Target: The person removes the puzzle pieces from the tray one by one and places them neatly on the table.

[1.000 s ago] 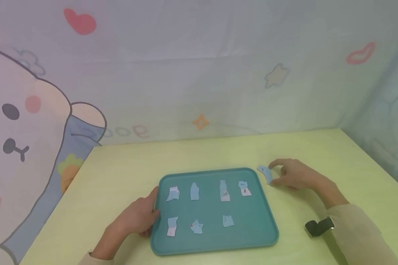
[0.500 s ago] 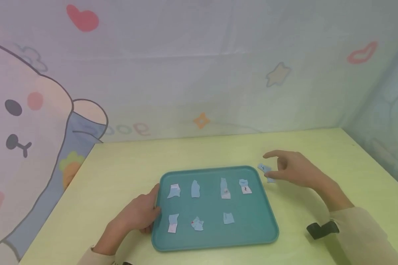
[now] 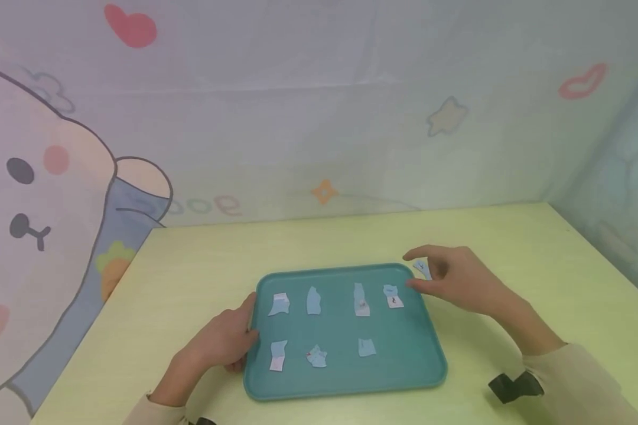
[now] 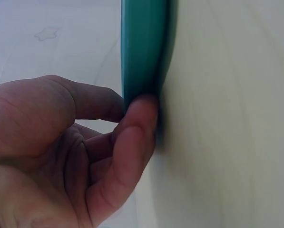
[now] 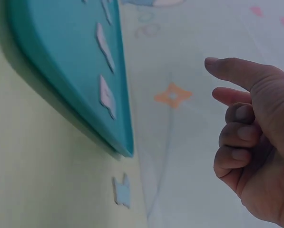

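Tray (image 3: 345,378) lies flat on the desk (image 3: 218,254). Left hand (image 3: 220,341) on its left rim, thumb and fingers clamped on the edge. Right hand (image 3: 459,280) hovers at tray's far right corner, thumb and index apart, other fingers curled, holding nothing. Loose scrap (image 5: 122,191) on the desk just outside that corner, apart from the tray; right hand covers part of it in head view. Seven scraps (image 3: 313,301) inside tray, four far row, three near row. Tray's raised rim stands between them and the loose one. Black strap (image 3: 516,387) at the right cuff, right of tray; printed backdrop (image 3: 319,130) behind it.
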Demonstrator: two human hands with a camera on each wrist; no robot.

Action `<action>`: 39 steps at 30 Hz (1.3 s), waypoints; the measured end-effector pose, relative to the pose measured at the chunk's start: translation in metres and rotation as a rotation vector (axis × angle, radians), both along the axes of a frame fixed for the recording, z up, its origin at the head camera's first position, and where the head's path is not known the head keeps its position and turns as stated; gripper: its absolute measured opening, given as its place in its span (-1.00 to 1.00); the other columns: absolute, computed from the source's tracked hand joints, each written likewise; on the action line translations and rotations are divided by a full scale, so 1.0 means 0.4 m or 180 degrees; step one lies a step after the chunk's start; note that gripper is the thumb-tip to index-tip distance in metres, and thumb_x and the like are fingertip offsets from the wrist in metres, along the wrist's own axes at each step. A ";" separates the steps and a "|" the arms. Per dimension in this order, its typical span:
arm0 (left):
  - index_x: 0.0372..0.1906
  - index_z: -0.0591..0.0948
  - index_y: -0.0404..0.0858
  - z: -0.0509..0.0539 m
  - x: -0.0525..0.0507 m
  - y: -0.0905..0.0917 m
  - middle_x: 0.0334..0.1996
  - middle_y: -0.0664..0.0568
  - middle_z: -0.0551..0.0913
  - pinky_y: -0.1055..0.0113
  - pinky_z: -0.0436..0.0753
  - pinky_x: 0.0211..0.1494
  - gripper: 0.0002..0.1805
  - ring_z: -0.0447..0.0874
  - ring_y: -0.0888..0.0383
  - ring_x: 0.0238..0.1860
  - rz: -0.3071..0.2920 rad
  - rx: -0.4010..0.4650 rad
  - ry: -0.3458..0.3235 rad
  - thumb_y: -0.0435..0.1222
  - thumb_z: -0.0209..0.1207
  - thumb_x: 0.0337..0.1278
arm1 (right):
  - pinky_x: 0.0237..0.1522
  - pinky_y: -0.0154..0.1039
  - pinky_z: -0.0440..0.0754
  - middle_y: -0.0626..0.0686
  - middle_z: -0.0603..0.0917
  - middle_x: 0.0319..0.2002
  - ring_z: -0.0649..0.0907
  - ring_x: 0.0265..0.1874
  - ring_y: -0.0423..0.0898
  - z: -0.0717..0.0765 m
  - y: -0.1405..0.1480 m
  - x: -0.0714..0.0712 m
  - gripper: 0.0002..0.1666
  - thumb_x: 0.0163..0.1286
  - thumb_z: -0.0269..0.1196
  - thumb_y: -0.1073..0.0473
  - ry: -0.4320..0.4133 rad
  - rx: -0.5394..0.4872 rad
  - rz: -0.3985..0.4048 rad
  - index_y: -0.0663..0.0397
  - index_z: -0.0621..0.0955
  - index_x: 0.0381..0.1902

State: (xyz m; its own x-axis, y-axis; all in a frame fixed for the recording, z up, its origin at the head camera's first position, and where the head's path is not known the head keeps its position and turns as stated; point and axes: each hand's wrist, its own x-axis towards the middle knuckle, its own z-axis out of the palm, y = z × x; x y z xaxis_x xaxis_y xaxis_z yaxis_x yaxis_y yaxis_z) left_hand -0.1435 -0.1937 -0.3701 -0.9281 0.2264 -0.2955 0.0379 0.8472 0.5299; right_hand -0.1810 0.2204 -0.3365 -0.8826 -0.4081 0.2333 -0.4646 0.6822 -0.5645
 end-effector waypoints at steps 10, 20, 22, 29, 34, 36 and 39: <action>0.67 -0.10 -0.51 0.005 0.007 0.004 -0.63 -0.04 0.60 0.25 0.60 -0.54 -0.16 0.61 0.11 -0.69 -0.0034 -0.0074 -0.0007 -0.40 0.02 0.46 | -0.45 -0.40 0.40 -0.34 0.28 -0.64 0.25 -0.64 -0.45 -0.077 -0.071 0.070 -0.65 0.32 0.50 0.09 -0.0031 0.0074 0.0682 0.07 0.76 0.03; 0.65 -0.02 -0.55 0.000 0.011 0.001 -0.70 -0.01 0.56 0.31 0.47 -0.55 -0.15 0.54 0.15 -0.72 -0.0081 -0.0082 0.0138 -0.39 0.01 0.35 | -0.46 -0.42 0.34 -0.34 0.24 -0.65 0.23 -0.65 -0.44 -0.118 -0.111 0.084 -0.68 0.32 0.49 0.12 -0.0206 0.0097 0.0792 0.04 0.76 0.01; 0.65 -0.02 -0.55 -0.002 0.013 0.001 -0.71 0.00 0.55 0.31 0.45 -0.55 -0.16 0.53 0.16 -0.72 -0.0077 -0.0088 0.0134 -0.39 0.01 0.36 | -0.46 -0.42 0.34 -0.33 0.25 -0.65 0.25 -0.65 -0.43 -0.122 -0.117 0.086 -0.68 0.32 0.49 0.13 -0.0251 0.0080 0.0816 0.05 0.76 0.00; 0.65 -0.02 -0.54 -0.003 0.017 -0.002 -0.69 -0.02 0.57 0.30 0.49 -0.54 -0.16 0.55 0.14 -0.71 -0.0036 -0.0101 0.0087 -0.39 0.00 0.38 | -0.44 -0.42 0.38 -0.31 0.32 -0.64 0.30 -0.63 -0.42 -0.130 -0.127 0.091 -0.68 0.27 0.52 0.12 -0.0356 0.0171 0.0841 0.04 0.76 -0.03; 0.65 -0.02 -0.54 -0.006 0.016 -0.001 -0.68 -0.02 0.57 0.30 0.50 -0.55 -0.17 0.55 0.15 -0.71 -0.0046 -0.0078 0.0068 -0.40 0.00 0.38 | -0.47 -0.41 0.37 -0.28 0.38 -0.64 0.33 -0.63 -0.41 -0.130 -0.128 0.091 -0.67 0.26 0.53 0.09 -0.0406 0.0254 0.0783 0.03 0.77 -0.05; 0.65 -0.02 -0.54 -0.006 0.016 -0.001 -0.69 -0.02 0.57 0.30 0.49 -0.56 -0.17 0.54 0.15 -0.71 -0.0054 -0.0081 0.0077 -0.41 0.00 0.38 | -0.48 -0.40 0.36 -0.27 0.39 -0.64 0.34 -0.63 -0.40 -0.128 -0.127 0.091 -0.67 0.26 0.53 0.08 -0.0414 0.0295 0.0768 0.04 0.77 -0.05; 0.65 -0.02 -0.54 -0.007 0.017 0.000 -0.70 -0.01 0.57 0.31 0.48 -0.56 -0.17 0.53 0.15 -0.72 -0.0061 -0.0095 0.0085 -0.41 -0.01 0.38 | -0.48 -0.40 0.35 -0.26 0.40 -0.64 0.34 -0.63 -0.38 -0.125 -0.127 0.093 -0.68 0.28 0.52 0.08 -0.0498 0.0384 0.0753 0.03 0.77 -0.03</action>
State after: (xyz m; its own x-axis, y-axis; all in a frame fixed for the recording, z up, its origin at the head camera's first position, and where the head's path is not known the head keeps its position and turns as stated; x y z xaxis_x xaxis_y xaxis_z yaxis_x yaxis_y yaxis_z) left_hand -0.1368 -0.1937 -0.3729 -0.9313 0.2358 -0.2775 0.0683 0.8616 0.5029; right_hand -0.1439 0.1698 -0.3866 -0.7813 -0.6230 0.0393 -0.5323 0.6321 -0.5632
